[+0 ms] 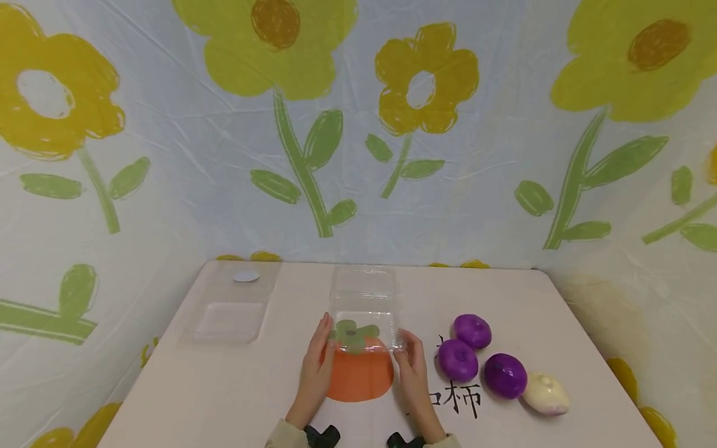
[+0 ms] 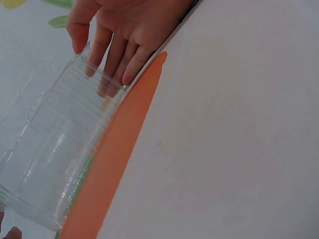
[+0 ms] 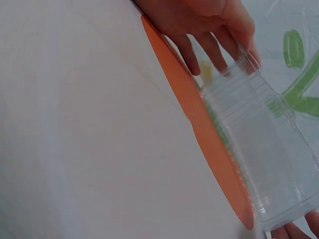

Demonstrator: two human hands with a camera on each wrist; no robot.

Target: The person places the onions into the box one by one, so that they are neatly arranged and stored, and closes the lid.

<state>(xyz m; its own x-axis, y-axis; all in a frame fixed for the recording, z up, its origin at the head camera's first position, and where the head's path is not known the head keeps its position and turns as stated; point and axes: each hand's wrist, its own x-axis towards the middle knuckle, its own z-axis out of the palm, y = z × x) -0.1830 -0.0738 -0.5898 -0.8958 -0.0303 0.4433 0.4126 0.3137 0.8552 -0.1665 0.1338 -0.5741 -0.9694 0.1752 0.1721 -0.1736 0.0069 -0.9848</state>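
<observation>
A clear plastic clamshell box (image 1: 364,318) stands mid-table with its lid (image 1: 365,283) raised at the back. My left hand (image 1: 317,361) grips its left side, the thumb toward the near corner. On the opposite side my right hand (image 1: 412,364) holds the box, thumb in front. In the left wrist view, fingers of the left hand (image 2: 129,35) lie along the box's end wall, with the thumb at the rim. The right wrist view has the right hand (image 3: 209,35) around the box (image 3: 264,154) in a similar way. Some fingertips are hidden behind the plastic.
Right of the box lie three purple onions (image 1: 506,376) and a pale one (image 1: 546,394). Another clear container (image 1: 229,320) sits at the table's left, a white oval (image 1: 246,276) on it. An orange persimmon print (image 1: 360,376) and black characters mark the tabletop. Flowered cloth (image 1: 476,186) surrounds the table.
</observation>
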